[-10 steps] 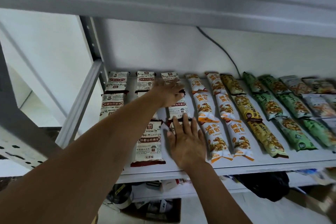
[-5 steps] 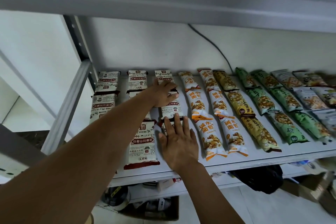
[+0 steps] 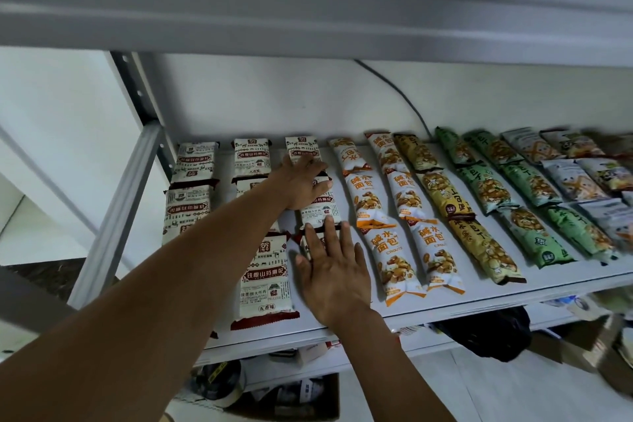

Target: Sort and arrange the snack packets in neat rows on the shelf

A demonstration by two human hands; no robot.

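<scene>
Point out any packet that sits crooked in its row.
The rear orange-and-white packet in the fourth column is tilted, its top leaning left off the line of the two in front. The cream packets under the left hand and right hand are partly hidden.

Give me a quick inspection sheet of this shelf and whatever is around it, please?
Surface: grey metal shelf, bare along its front edge.
Job's things: brown-and-cream packets left, orange-and-white packets, yellow packets, green packets, in columns.
Clutter: nothing seen on the shelf.
Hands: left hand and right hand, each flat on a brown-and-cream packet.
Cables: black cable on the wall.
Surroundings: black bag and boxes below.
</scene>
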